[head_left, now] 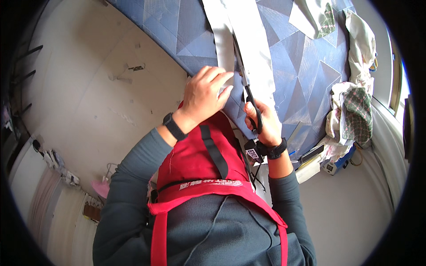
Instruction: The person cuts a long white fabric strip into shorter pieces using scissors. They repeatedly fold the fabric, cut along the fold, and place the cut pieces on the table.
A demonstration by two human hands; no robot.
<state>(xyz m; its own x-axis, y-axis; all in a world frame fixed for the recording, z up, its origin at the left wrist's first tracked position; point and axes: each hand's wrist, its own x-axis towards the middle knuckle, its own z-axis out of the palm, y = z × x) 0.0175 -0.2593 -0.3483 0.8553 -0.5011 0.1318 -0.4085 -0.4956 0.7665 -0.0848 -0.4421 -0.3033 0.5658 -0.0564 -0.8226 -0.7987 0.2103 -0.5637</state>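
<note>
Fabric workroom, seemingly (scissors, white cloth)

White lettering stands inverted on the red apron; a white patterned label marks the small black box.

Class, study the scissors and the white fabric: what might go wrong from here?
1. The left hand is close beside the scissors, so a slip might nick a finger.
2. White fabric lies on both sides of the blades; if the right hand tilts, any cut could run crooked.
3. The blue patterned cover lies beneath, so a low blade might catch it.
</note>
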